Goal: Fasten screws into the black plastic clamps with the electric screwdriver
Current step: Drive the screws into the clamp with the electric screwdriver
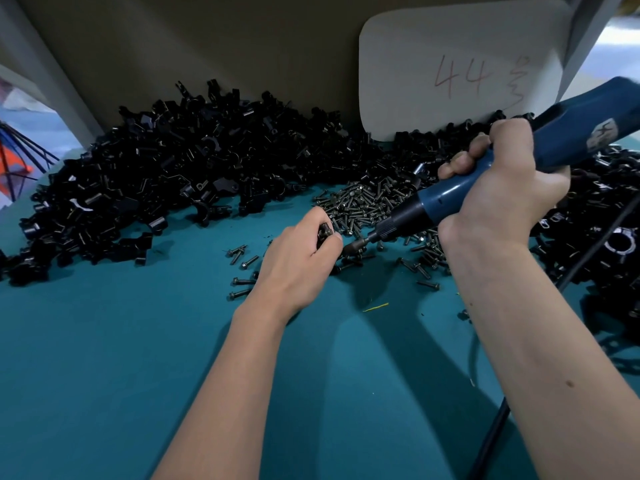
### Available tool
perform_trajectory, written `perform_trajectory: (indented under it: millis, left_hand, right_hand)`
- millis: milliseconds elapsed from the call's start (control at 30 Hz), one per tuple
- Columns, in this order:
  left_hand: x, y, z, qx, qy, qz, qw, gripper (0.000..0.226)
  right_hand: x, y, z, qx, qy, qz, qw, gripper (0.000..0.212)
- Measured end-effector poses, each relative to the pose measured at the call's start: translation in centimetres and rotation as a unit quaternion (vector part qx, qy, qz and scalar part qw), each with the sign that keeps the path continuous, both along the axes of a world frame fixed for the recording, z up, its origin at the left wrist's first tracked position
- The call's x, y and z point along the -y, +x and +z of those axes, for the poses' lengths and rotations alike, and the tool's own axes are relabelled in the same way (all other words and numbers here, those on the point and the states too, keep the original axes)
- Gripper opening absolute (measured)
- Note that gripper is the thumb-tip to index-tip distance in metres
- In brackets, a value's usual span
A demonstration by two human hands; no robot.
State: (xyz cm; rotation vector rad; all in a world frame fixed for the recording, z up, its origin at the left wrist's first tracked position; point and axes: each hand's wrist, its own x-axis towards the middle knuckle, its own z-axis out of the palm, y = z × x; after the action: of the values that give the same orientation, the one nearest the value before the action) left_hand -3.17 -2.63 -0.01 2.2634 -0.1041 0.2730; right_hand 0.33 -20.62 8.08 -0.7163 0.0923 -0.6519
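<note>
My left hand (298, 258) grips a small black plastic clamp (325, 232) just above the teal table. My right hand (498, 192) is wrapped round the blue electric screwdriver (450, 199), which slants down to the left. Its bit tip (360, 241) sits right beside the clamp, at my left fingertips. A heap of dark screws (367, 202) lies behind the two hands, with loose screws (242, 258) scattered to the left. A big pile of black clamps (166, 168) fills the back left of the table.
The teal table surface (138, 358) spreads toward me. More black clamps (602, 220) lie at the right, with the screwdriver's black cable (495, 431) running down the right side. A white card marked "44" (450, 74) leans on a brown board at the back.
</note>
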Motion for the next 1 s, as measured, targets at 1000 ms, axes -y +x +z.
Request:
perform_trajectory:
  millis: [1000]
  left_hand:
    - [0.2, 0.1, -0.1, -0.006, 0.012, 0.05, 0.999, 0.016]
  right_hand:
    - [-1.3, 0.1, -0.7, 0.002, 0.002, -0.014, 1.0, 0.033]
